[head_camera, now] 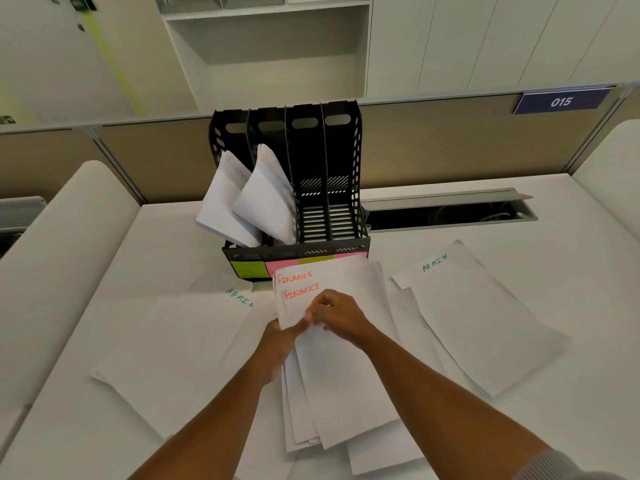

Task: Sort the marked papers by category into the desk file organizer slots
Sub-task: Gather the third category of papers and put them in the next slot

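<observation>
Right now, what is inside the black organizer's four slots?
The file organizer holds leaning paper bundles in its two left slots; the two right slots show bare slatted floors. The papers hide the left slots' bottoms.

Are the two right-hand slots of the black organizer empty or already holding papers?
Empty. The two right slots show bare slatted floors, while both left slots hold leaning white papers.

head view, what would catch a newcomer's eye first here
Probably both hands, the left hand and right hand, pinching a stack of FINANCE papers marked in orange at centre. Behind stands the black file organizer, its two left slots holding papers, two right slots empty. ADMIN sheets lie loose on the white desk.
</observation>
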Available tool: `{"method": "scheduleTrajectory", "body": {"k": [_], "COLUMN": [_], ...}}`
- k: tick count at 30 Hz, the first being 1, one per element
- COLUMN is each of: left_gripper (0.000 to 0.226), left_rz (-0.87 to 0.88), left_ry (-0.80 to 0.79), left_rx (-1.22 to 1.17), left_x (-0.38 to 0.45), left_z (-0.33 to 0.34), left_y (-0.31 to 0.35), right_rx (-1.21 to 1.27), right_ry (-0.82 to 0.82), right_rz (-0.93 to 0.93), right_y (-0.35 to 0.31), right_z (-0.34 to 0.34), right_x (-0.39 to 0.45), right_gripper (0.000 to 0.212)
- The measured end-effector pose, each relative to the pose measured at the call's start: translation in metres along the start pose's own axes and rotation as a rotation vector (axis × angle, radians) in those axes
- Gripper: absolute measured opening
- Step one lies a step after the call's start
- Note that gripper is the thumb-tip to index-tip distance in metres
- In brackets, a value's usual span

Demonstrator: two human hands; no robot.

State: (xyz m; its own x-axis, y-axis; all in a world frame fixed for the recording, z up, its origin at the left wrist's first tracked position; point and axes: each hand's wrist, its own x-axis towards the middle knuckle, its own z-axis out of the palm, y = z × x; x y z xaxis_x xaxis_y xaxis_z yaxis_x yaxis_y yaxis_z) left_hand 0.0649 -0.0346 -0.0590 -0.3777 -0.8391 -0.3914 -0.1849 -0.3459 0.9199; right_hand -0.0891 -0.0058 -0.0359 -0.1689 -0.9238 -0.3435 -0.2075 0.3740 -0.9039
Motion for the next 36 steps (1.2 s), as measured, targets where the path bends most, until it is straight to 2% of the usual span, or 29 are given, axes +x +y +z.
{"method": "scheduleTrajectory", "body": {"k": [5,7,10,12,14,17,20,23,27,30,33,36], "left_gripper": [0.032,0.032,0.035,0.033,0.032,0.035,0.030,0.023,0.018,0.010,0.016,0.017], "left_rz": [-0.115,-0.120,-0.126,-0.106,-0.073,-0.035,-0.030,-0.018,0.034,0.097,0.218,0.318], "left_ry": [0.072,0.101,0.134,0.161,0.193,0.228,0.247,0.219,0.164,0.216,0.270,0.340], "left_rx": [0.001,-0.004,-0.030,-0.051,-0.073,-0.103,-0.135,-0.140,-0.048,0.017,0.030,-0.019], "left_x": [0.004,0.004,0.006,0.006,0.006,0.006,0.006,0.007,0.009,0.011,0.006,-0.003], "left_z": [-0.003,-0.007,-0.014,-0.018,-0.021,-0.022,-0.018,-0.012,-0.006,0.005,0.023,0.030], "left_y": [-0.003,-0.003,-0.002,0.002,0.006,0.014,0.023,0.032,0.044,0.060,0.078,0.090], "right_rx": [-0.155,-0.164,-0.256,-0.273,-0.163,0.048,0.102,0.072,0.089,0.154,0.239,0.285], "right_ry": [0.420,0.527,0.651,0.652,0.548,0.309,0.217,0.285,0.381,0.455,0.581,0.641], "right_rz": [-0.012,-0.005,0.079,0.148,0.187,0.174,0.108,0.065,0.005,-0.054,-0.120,-0.211], "right_y": [0.012,0.019,0.029,0.033,0.035,0.035,0.032,0.020,0.002,-0.016,-0.033,-0.045], "right_z": [-0.022,-0.033,-0.048,-0.055,-0.060,-0.060,-0.052,-0.044,-0.041,-0.036,-0.029,-0.026], "right_x": [0.002,0.000,-0.006,-0.012,-0.016,-0.022,-0.025,-0.021,-0.014,-0.011,-0.012,-0.017], "right_gripper": [0.008,0.019,0.053,0.069,0.074,0.061,0.047,0.029,0.027,0.019,0.018,0.016]}}
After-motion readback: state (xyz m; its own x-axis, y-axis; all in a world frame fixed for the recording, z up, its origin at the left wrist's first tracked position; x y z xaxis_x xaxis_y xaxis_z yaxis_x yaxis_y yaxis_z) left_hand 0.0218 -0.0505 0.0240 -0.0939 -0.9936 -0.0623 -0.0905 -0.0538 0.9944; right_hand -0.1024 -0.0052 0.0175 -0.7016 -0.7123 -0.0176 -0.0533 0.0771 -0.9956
